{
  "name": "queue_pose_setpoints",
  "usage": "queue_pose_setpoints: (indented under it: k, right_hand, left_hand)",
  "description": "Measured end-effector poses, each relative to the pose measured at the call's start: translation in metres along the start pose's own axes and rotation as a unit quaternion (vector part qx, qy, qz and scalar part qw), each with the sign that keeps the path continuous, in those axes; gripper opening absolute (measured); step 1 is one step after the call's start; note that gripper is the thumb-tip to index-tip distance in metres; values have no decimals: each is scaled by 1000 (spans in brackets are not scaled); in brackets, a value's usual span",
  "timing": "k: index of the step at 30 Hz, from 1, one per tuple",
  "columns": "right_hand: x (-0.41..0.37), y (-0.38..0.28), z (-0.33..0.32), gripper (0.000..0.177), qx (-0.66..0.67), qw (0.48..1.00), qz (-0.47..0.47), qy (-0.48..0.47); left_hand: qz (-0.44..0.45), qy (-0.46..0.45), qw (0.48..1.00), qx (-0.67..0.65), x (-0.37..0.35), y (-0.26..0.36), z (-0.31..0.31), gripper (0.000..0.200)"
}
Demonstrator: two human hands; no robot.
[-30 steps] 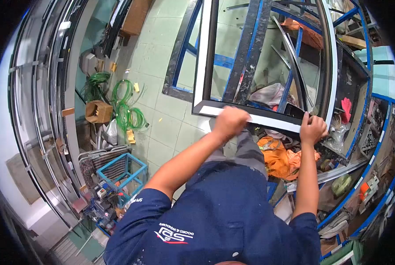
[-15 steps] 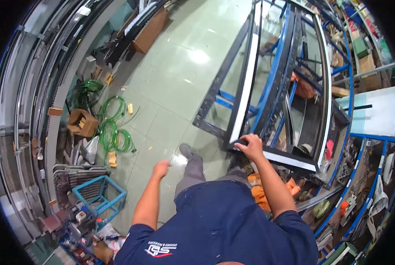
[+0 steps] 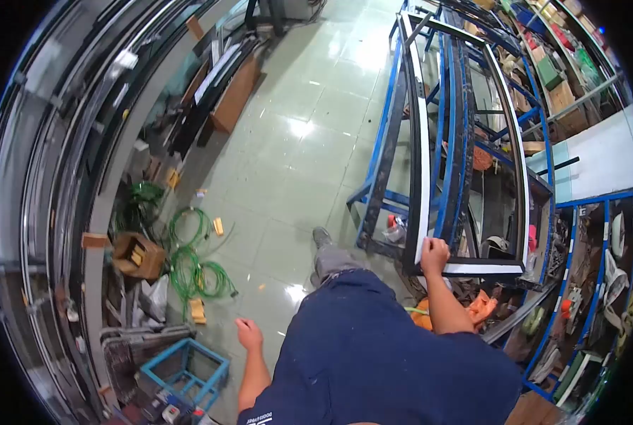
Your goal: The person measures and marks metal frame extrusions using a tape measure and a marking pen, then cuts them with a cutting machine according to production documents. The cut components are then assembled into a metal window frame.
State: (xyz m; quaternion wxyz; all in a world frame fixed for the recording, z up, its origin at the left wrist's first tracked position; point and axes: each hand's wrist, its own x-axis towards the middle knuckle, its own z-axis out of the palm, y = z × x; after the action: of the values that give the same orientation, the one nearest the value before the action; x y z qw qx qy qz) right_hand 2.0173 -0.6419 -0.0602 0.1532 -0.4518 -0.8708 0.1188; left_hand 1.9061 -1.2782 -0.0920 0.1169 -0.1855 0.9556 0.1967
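Observation:
A black rectangular frame with white strips (image 3: 423, 170) lies on a blue metal stand (image 3: 377, 134) at the right. At the frame's near left corner is my right hand (image 3: 435, 255), its fingers curled closed on the edge. My left hand (image 3: 248, 333) hangs over the floor at the lower left, away from the frame. Its fingers look curled together, and whatever they hold, if anything, is too small to make out.
Green coiled hose (image 3: 186, 273) and a cardboard box (image 3: 138, 256) are on the tiled floor at the left. A light-blue metal frame (image 3: 185, 370) stands lower down. Long profiles line the left side; blue shelving (image 3: 570, 283) holds assorted items at the right.
The view has shifted, and the black frame appears more upright in it. My right hand has moved slightly along the frame's corner. My left hand sits lower in the view.

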Motion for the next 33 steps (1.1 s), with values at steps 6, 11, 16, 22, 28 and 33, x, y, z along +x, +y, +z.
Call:
queue_pose_setpoints:
  k: [6,11,16,22,28,33]
  right_hand:
    - [95,-103,34,21,161,983,7,89]
    - [191,-289,76,29,314,926,-32,-206]
    - [252,-482,157,59,479,691,9,-541]
    - [327,-615,163,63,609,396,207,-655]
    - [417,-569,238,49,594,485,273,-581]
    - [481,-510,307,52,325,825,84,-455]
  left_hand:
    - [13,54,991,-121,142,93,1,30]
    - [91,97,977,-168,307,182,-61,39]
    - [193,22,940,-279,366,390,-128,50]
    - [498,-123,845,-147,349,651,-114,58]
    - [618,-170,763,-84,417,740,-31,73]
    - [579,-382,720,21,489,798,50,70]
